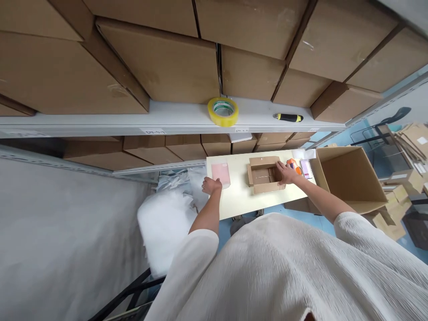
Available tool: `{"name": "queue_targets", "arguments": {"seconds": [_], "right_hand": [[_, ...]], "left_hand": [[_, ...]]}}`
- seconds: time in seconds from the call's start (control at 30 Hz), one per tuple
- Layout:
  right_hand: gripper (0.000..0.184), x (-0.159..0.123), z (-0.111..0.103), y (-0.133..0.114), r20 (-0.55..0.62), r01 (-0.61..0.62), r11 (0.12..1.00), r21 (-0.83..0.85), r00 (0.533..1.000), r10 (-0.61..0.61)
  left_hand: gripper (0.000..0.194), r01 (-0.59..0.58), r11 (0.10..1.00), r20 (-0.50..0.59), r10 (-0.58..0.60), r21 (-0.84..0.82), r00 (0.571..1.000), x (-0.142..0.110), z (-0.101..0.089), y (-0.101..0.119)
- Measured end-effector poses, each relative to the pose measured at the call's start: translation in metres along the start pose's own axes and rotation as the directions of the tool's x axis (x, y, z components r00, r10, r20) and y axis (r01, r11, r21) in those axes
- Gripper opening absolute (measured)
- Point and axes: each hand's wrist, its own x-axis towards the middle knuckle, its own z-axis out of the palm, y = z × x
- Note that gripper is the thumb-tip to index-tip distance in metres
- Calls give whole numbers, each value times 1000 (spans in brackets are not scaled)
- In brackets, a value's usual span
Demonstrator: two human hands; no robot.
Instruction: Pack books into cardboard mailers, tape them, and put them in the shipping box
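Observation:
A small open cardboard box sits on the pale table, its flaps spread outward. My right hand grips the box's right end, with fingers over the rim. Left of the box lies a flat pink packet in what looks like clear wrapping. My left hand is closed at the packet's lower left edge, the thumb resting over it; the fingertips are partly hidden. Just beyond my right hand are an orange and purple item, perhaps a tape roll, and a purple and white pack.
On the shelf edge above rest a yellow tape roll and a black and yellow utility knife. Cardboard boxes fill the shelves. A large open carton stands right of the table; white wrapping material is at its left.

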Motion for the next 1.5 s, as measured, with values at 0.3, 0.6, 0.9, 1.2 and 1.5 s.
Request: {"name": "queue_targets", "arguments": {"seconds": [0.3, 0.6, 0.9, 1.2, 1.5], "right_hand": [[152, -1, 0, -1, 13, 6, 999, -37, 1000, -5], [153, 2, 1, 2, 15, 28, 998, -54, 1000, -28], [153, 7, 6, 7, -25, 45, 999, -24, 999, -46], [147, 4, 6, 15, -99, 159, 987, -12, 982, -160], [150, -16, 7, 22, -193, 201, 971, 133, 966, -173]], "left_hand": [[29, 57, 998, 10, -58, 10, 998, 4, 3, 5], [26, -5, 1000, -24, 5, 1, 1000, 2, 3, 4], [40, -150, 947, 45, 170, -283, 984, 0, -22, 11], [42, -552, 552, -243, 535, -625, 809, -31, -66, 66], [33, -707, 425, -115, 808, -566, 577, -125, -53, 131]]}}
